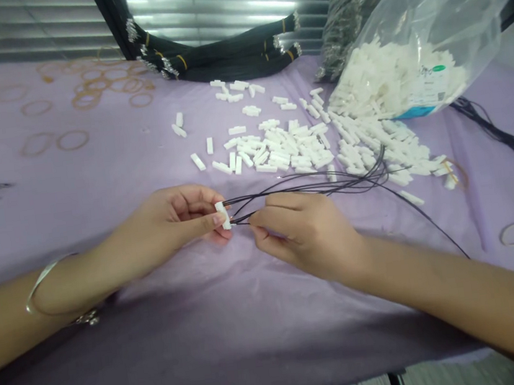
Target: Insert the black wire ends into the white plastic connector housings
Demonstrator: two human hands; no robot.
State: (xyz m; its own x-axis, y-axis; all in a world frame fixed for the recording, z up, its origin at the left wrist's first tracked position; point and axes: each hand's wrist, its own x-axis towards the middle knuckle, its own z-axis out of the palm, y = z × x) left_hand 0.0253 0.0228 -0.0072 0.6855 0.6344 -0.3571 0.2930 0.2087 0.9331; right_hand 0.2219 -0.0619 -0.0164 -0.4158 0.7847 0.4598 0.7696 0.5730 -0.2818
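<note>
Between the thumb and fingers of my left hand (185, 217) is a small white connector housing (223, 216), held upright. Several thin black wires (257, 197) run from its right side and trail off to the right over the cloth. My right hand (305, 227) pinches a black wire close to the housing, with the wire's end at or just beside the housing's lower part. Whether that end is inside the housing I cannot tell. One loose wire end with a metal tip (279, 178) lies above my right hand.
A pile of white housings (289, 148) spreads behind my hands, beside a clear plastic bag (467, 35) full of more. Bundled black wires (226, 59) lie at the back. Rubber bands (72, 140) are at the left, on the purple cloth (170, 328). More wires (508, 140) lie at the right.
</note>
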